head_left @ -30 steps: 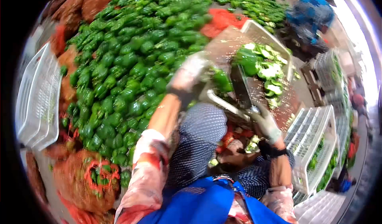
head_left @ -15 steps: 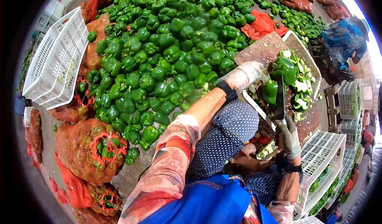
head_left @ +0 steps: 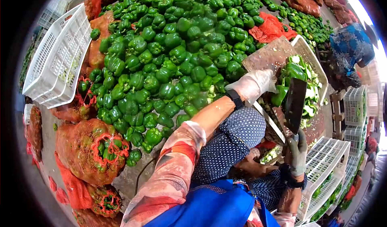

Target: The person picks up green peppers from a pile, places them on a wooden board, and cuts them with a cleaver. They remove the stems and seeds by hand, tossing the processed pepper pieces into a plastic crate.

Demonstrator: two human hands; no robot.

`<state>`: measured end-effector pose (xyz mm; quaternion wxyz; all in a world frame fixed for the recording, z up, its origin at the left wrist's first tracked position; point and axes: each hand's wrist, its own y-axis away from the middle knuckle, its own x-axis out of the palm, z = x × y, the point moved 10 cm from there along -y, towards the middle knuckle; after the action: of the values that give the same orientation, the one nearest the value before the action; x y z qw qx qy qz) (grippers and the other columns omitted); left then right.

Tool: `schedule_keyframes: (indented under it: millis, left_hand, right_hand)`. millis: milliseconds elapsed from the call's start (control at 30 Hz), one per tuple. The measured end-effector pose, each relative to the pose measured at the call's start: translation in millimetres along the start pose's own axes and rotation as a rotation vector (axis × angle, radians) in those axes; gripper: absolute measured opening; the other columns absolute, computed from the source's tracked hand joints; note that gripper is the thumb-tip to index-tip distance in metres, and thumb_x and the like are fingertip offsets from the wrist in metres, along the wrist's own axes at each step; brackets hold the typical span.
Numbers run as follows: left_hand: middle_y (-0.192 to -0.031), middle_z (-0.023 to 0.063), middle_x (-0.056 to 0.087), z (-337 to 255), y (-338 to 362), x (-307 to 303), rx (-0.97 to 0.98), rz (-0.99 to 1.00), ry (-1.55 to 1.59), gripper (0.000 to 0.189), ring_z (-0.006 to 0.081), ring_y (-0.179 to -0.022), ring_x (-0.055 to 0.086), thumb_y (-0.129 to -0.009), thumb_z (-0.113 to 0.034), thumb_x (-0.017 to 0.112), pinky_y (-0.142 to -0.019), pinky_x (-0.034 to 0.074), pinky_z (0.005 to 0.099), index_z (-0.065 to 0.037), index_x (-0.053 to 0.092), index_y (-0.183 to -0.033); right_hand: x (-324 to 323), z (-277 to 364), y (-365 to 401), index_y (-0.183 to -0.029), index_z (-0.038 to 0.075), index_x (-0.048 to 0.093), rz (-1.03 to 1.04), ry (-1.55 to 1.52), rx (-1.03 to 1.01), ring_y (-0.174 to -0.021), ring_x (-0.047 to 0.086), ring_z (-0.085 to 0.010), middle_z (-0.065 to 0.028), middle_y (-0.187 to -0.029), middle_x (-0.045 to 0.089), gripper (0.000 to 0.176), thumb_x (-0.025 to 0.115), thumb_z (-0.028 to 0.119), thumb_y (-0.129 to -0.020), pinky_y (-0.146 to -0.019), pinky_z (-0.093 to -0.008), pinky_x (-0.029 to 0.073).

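Note:
My left hand (head_left: pixel 258 84), in a thin whitish glove, has its fingers curled at a green bell pepper piece (head_left: pixel 279 96) over the tray; its grip is partly hidden. In my right hand (head_left: pixel 297 152), in a greyish glove, is the handle of a knife (head_left: pixel 295 105). The wide dark blade points away from me, its flat side showing, just right of that piece. Beyond the blade, a larger green pepper (head_left: pixel 295 70) lies among cut pepper pieces (head_left: pixel 310 98) in a pale tray (head_left: pixel 321 71). A worn board (head_left: pixel 268 57) lies at the tray's far left.
A big heap of green bell peppers (head_left: pixel 169 69) spreads ahead and left. Net sacks (head_left: pixel 86 150) and a white crate (head_left: pixel 56 57) stand on the left. More crates (head_left: pixel 326 158) line the right. A person in blue (head_left: pixel 350 45) is at the far right.
The knife has turned from edge-on to show its flat side, beside the pepper piece. My left hand appears slightly lower and further right; the whole view has shifted a little.

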<state>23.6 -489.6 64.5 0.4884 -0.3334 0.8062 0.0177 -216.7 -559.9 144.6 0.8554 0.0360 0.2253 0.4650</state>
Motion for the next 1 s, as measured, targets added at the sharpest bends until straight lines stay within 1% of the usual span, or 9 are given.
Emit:
schedule_keyframes:
  millis: [167,233,267,433,533,633,733,867,1000]
  left_hand:
    - [-0.108,0.0154,0.065,70.3,55.4,-34.4,-0.006,-0.414,0.813,0.027,0.0244,-0.092,0.065,-0.090,-0.022,0.058,-0.081,0.052,0.0327,-0.003,0.066,-0.107]
    - [-0.110,0.0124,0.066,113.0,90.8,-50.2,-0.395,-0.175,0.931,0.024,0.0224,-0.095,0.063,-0.088,-0.016,0.060,-0.081,0.052,0.0320,-0.006,0.068,-0.108]
    - [-0.110,0.0107,0.066,135.2,122.8,-71.0,-0.703,0.004,0.743,0.028,0.0200,-0.097,0.063,-0.088,-0.017,0.062,-0.079,0.052,0.0320,-0.004,0.066,-0.112]
    - [-0.119,0.0143,0.062,300.1,287.3,-122.2,-0.892,-0.266,0.446,0.057,0.0218,-0.100,0.062,-0.082,-0.016,0.068,-0.078,0.053,0.0338,0.004,0.049,-0.132]
    - [-0.124,0.0160,0.060,316.6,358.3,-175.1,-1.145,-0.321,0.342,0.060,0.0218,-0.106,0.061,-0.080,-0.013,0.068,-0.081,0.053,0.0349,0.005,0.047,-0.134]
    - [-0.107,0.0161,0.067,328.1,412.7,-197.6,-1.137,-0.419,0.261,0.044,0.0230,-0.089,0.064,-0.076,-0.013,0.068,-0.076,0.050,0.0325,0.004,0.060,-0.115]
    - [-0.097,0.0196,0.068,343.1,430.5,-186.2,-1.184,-0.212,0.088,0.040,0.0299,-0.087,0.065,-0.071,-0.012,0.071,-0.077,0.050,0.0334,0.001,0.064,-0.109]
    - [-0.146,0.0275,0.035,318.3,388.6,-182.9,-1.178,-0.092,-0.302,0.082,0.0384,-0.125,0.049,-0.072,-0.023,0.076,-0.102,0.042,0.0385,-0.007,0.038,-0.142]
    - [-0.135,0.0226,0.049,353.5,399.6,-162.1,-1.262,-0.070,-0.033,0.067,0.0330,-0.119,0.053,-0.078,-0.028,0.071,-0.102,0.041,0.0367,-0.006,0.045,-0.135]
  right_hand:
    - [20.8,24.0,-3.2,-0.126,-0.001,0.054,0.297,0.549,-0.103,-0.081,0.063,-0.0174,-0.0140,-0.094,0.067,0.045,0.062,0.012,-0.084,-0.073,-0.0316,0.050]
    - [21.1,13.8,-18.1,-0.126,-0.001,0.054,0.295,0.607,-0.041,-0.082,0.066,-0.0220,-0.0186,-0.093,0.068,0.045,0.062,0.014,-0.084,-0.074,-0.0329,0.050]
    - [17.8,6.0,-29.2,-0.126,-0.001,0.054,0.270,0.552,-0.155,-0.083,0.066,-0.0221,-0.0195,-0.093,0.068,0.045,0.062,0.015,-0.085,-0.075,-0.0338,0.051]
    - [27.5,19.7,-52.5,-0.124,-0.002,0.055,0.272,0.494,-0.231,-0.093,0.064,-0.0223,-0.0194,-0.101,0.068,0.043,0.062,0.014,-0.085,-0.084,-0.0330,0.048]
    - [30.5,12.3,-61.6,-0.123,-0.003,0.056,0.279,0.393,-0.029,-0.093,0.062,-0.0191,-0.0152,-0.103,0.068,0.039,0.060,0.013,-0.087,-0.084,-0.0312,0.047]
    - [33.9,22.2,-68.0,-0.123,-0.005,0.056,0.263,0.396,-0.171,-0.098,0.060,-0.0182,-0.0138,-0.105,0.066,0.038,0.059,0.011,-0.088,-0.088,-0.0304,0.046]
    - [24.4,-1.8,-74.2,-0.125,-0.005,0.054,0.227,0.222,-0.042,-0.100,0.058,-0.0157,-0.0132,-0.111,0.064,0.041,0.060,0.015,-0.090,-0.088,-0.0274,0.046]
    - [31.2,8.6,-69.0,-0.125,-0.007,0.053,0.248,0.159,-0.047,-0.096,0.057,-0.0139,-0.0110,-0.108,0.063,0.043,0.061,0.016,-0.090,-0.086,-0.0269,0.045]
    - [30.1,4.0,-69.4,-0.126,-0.007,0.052,0.261,0.140,-0.052,-0.096,0.058,-0.0152,-0.0106,-0.109,0.063,0.045,0.061,0.016,-0.089,-0.085,-0.0280,0.046]
